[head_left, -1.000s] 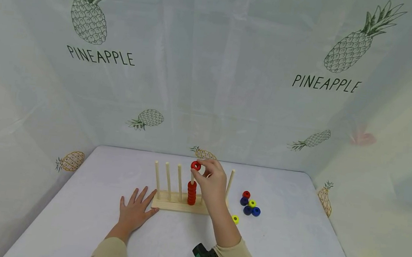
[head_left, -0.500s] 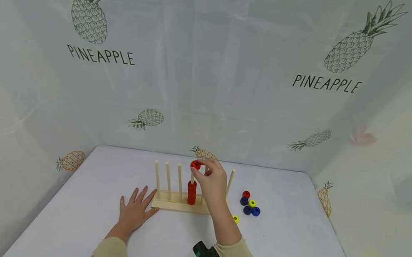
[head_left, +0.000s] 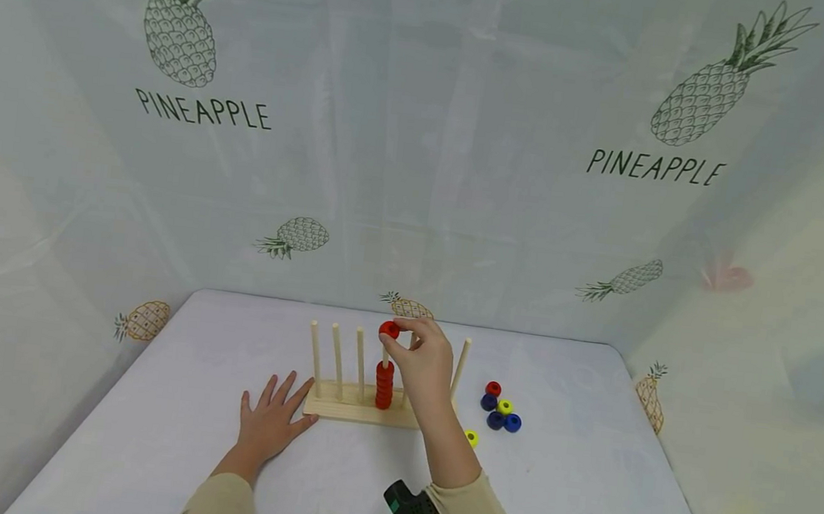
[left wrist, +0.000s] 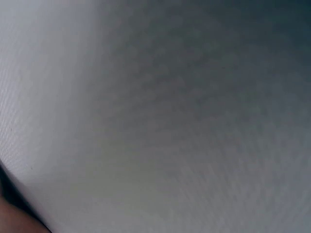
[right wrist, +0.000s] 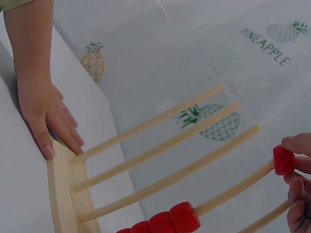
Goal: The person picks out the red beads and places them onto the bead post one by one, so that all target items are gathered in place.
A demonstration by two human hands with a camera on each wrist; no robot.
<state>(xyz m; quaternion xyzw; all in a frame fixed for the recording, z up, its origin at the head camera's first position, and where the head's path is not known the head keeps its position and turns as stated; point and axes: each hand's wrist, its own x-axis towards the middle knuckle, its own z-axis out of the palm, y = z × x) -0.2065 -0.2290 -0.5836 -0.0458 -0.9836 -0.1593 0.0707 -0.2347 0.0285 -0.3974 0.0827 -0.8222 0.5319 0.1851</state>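
My right hand (head_left: 425, 367) pinches a red bead (head_left: 389, 330) between thumb and fingers. In the right wrist view that red bead (right wrist: 284, 160) sits right at the top end of a wooden peg (right wrist: 238, 187). Lower on the same peg is a stack of several red beads (head_left: 384, 386). The pegs rise from a pale wooden base (head_left: 350, 411), partly hidden behind my right forearm. With fingers spread, my left hand (head_left: 270, 422) lies flat on the table, thumb and fingertip at the base's left end. The left wrist view shows mostly blurred white surface.
Right of the rack lie loose beads: a red bead (head_left: 493, 389), a yellow bead (head_left: 505, 406) and several blue beads (head_left: 496, 421). Another yellow bead (head_left: 471, 438) lies beside my right forearm. Bare pegs (head_left: 336, 364) stand at left. A pineapple-print curtain (head_left: 421, 166) hangs behind the white table (head_left: 585, 476).
The pinched red bead has tilted, its hole turning from facing the camera to facing more upward, and shifted very slightly left. My left hand has stayed in place.
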